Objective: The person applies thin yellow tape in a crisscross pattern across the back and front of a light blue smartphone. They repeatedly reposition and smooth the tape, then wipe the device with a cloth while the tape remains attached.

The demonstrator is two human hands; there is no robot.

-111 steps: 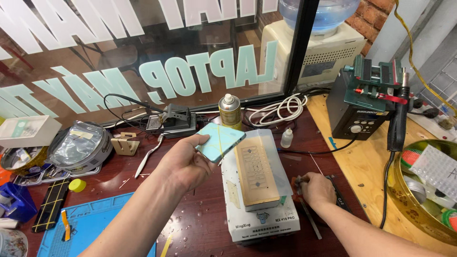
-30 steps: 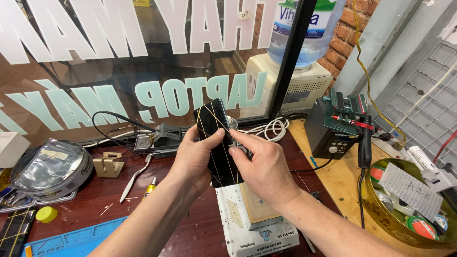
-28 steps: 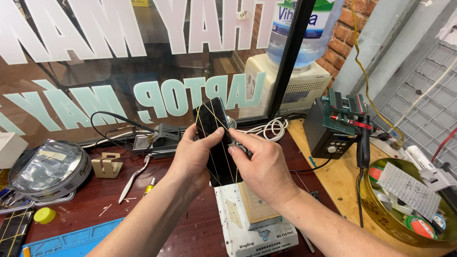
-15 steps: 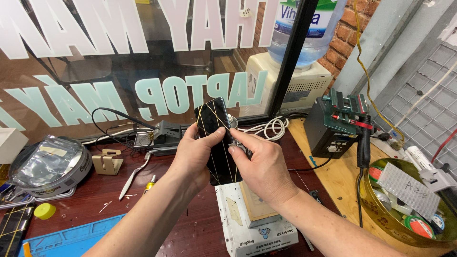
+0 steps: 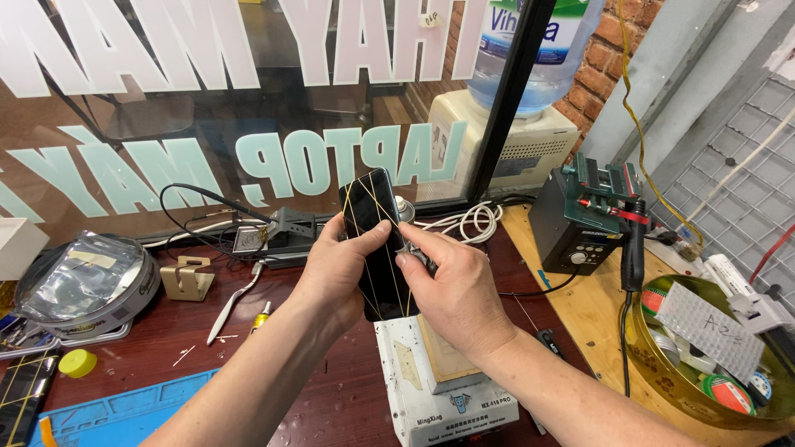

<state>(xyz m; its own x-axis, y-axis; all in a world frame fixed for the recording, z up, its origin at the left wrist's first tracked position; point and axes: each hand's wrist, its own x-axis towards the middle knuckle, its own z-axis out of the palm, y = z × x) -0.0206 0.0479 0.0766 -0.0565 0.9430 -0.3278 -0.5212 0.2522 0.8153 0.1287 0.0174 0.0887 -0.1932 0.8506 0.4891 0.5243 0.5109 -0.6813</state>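
Gripping a black phone (image 5: 377,240), both hands' fingers (image 5: 373,234) hover above a cluttered wooden workbench (image 5: 207,348) by a shop window (image 5: 248,99).

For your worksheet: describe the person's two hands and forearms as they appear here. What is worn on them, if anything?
Both the left hand and the right hand are bare: no gloves, and no rings that show on the fingers in view. Both forearms are uncovered right to the picture's lower edge, with no sleeve cuffs, watch or wristband in view. The fingernails are short and unpainted.

A black phone (image 5: 377,240) crossed by thin yellow bands is seen. The counter (image 5: 331,397) is coloured dark reddish brown, the mat (image 5: 116,418) blue, the heating plate (image 5: 431,389) white, and the bowl (image 5: 662,377) gold.
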